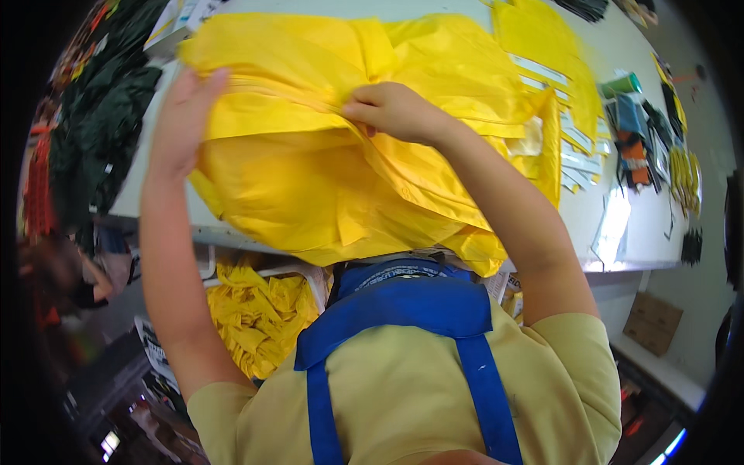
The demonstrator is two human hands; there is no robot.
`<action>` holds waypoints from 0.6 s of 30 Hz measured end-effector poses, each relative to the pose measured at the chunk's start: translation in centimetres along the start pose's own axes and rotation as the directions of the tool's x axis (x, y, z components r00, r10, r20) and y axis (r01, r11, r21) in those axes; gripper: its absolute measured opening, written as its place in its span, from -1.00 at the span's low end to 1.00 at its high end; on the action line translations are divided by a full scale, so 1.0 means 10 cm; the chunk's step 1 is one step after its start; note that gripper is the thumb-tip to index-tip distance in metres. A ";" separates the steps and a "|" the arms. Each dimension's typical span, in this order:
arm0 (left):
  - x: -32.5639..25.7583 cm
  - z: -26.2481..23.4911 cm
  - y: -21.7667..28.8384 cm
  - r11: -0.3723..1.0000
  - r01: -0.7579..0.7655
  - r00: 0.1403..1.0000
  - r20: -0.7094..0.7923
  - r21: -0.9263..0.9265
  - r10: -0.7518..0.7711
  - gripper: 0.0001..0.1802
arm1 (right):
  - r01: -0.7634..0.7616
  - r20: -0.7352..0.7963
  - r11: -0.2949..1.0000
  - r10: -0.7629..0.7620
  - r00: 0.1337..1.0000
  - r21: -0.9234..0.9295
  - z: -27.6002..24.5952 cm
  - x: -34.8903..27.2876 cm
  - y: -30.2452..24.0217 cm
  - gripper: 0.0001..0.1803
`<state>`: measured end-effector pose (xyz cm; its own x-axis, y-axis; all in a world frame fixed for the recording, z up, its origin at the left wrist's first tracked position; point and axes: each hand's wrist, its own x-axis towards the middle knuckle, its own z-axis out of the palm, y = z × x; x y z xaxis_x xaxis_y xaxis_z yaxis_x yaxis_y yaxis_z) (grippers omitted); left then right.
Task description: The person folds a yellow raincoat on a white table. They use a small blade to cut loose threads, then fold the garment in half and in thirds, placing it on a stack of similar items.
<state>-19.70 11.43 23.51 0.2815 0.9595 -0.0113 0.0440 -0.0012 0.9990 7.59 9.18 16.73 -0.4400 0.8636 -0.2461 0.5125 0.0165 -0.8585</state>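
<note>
A large yellow garment (pixel 341 178) of thin shiny fabric lies bunched on the white table (pixel 620 155) in front of me and hangs over its near edge. My left hand (pixel 184 116) rests flat on the garment's left side, fingers together at its upper edge. My right hand (pixel 395 110) pinches a fold near the garment's middle top, fingers closed on the fabric. My blue apron and pale yellow shirt fill the lower part of the view.
More yellow fabric (pixel 260 310) sits in a bin below the table's edge. Folded yellow pieces with white labels (pixel 558 85) are stacked at the right. Dark green garments (pixel 101 116) pile up at the left. Small tools and coloured items (pixel 632 132) lie at the far right.
</note>
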 end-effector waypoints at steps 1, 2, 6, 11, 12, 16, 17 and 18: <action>-0.03 -0.09 0.11 0.999 -0.014 1.000 0.008 -0.046 0.015 -0.63 | 0.021 0.032 1.000 -0.022 0.999 0.010 -0.15 -0.17 0.21 -0.62; 0.00 -0.17 0.16 0.998 -0.019 0.999 -0.035 -0.067 0.017 -0.61 | -0.027 0.054 0.999 0.024 0.998 0.040 -0.34 -0.36 0.56 -0.63; -0.07 -0.68 0.39 0.988 -0.018 0.998 -0.064 -0.153 0.008 -0.55 | -0.261 -0.083 0.904 0.248 0.965 -0.338 -1.24 -1.45 1.32 -0.64; 0.02 -1.34 0.10 0.971 0.133 0.975 -0.149 -0.198 -0.164 -0.59 | -0.686 -0.273 0.683 0.630 0.727 -0.251 -1.75 -2.52 1.57 -0.74; 0.04 -1.36 -0.03 0.975 0.168 0.972 -0.140 -0.145 -0.188 -0.59 | -0.642 -0.254 0.701 0.590 0.766 -0.309 -1.70 -2.55 1.45 -0.72; 0.05 -2.53 -1.55 0.688 0.483 0.876 -0.286 0.542 -0.389 -0.45 | -0.595 -0.207 0.779 0.561 0.802 -0.197 -1.12 -2.40 1.81 -0.67; -0.14 -3.24 -2.10 0.386 0.488 0.858 -0.350 0.783 -0.375 -0.38 | -0.623 -0.194 0.777 0.600 0.776 -0.089 -0.90 -2.27 2.00 -0.65; 0.09 -2.52 -2.14 0.216 0.536 0.832 -0.467 0.817 -0.298 -0.36 | -0.641 -0.302 0.749 0.658 0.689 0.168 -0.67 -2.38 2.13 -0.62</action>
<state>-44.54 19.39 3.15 -0.2268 0.9308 -0.2868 0.9429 0.2836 0.1745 33.90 -7.69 7.28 0.2568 0.7584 -0.5991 0.5418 -0.6262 -0.5606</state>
